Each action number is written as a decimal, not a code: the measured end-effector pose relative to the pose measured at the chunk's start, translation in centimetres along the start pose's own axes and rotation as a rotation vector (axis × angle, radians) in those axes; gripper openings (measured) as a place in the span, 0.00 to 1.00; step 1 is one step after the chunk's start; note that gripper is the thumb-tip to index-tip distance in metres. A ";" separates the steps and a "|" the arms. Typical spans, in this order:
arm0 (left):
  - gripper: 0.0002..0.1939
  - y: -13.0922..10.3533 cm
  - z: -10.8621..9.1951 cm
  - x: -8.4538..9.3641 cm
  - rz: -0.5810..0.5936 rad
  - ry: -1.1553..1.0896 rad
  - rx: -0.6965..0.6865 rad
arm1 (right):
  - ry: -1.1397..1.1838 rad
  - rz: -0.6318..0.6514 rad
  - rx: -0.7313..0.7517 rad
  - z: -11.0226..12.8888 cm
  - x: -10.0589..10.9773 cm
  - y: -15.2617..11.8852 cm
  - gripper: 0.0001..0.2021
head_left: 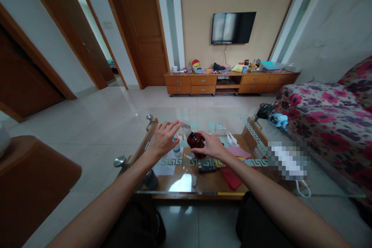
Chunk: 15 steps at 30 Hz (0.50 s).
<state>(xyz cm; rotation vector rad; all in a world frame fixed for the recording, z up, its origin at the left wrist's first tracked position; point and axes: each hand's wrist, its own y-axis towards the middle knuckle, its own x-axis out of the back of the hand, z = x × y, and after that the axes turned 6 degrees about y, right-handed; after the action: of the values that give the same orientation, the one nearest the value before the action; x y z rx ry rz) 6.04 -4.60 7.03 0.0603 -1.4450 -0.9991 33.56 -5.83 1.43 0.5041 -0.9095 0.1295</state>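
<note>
A dark red-brown bottle (194, 141) with a black neck is held over the glass table (186, 193), neck leaning slightly towards 11 o'clock; whether its base is resting on the glass cannot be told. All directions are taken from this bottle. At 3 o'clock, its side is clasped by the right hand (212, 145), which is curled partly closed, with thumb and fingers wrapped around it. At 9 o'clock, the left hand (165, 138) is held open, fingers stretched forward and thumb apart. A clear object (185, 128) is seen just beside its fingertips, towards 10 o'clock; whether it is being touched cannot be told. Below that hand, at 8 o'clock, a small bottle with a blue cap (177, 150) is seen. A clear box (221, 128) is placed at 2 o'clock, pink paper (238, 152) at 4 and red paper (231, 178) at 5. Farther out, a floral sofa (328, 114) is set at 3 o'clock, a wooden cabinet (203, 81) at 12, and a television (234, 28) is mounted at 1.
</note>
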 end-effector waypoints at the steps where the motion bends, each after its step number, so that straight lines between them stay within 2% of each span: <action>1: 0.36 0.0 0.0 0.0 0.002 0.000 -0.001 | -0.004 0.003 -0.004 0.0 0.0 0.0 0.43; 15: 0.36 0.1 -0.2 0.5 0.027 0.004 -0.006 | -0.013 0.016 0.003 0.0 0.1 0.0 0.42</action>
<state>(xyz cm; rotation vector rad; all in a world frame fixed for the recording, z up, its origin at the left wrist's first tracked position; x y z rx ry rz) 6.17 -4.95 7.42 0.0378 -1.4357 -0.9810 33.64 -5.82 1.48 0.5005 -0.9260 0.1427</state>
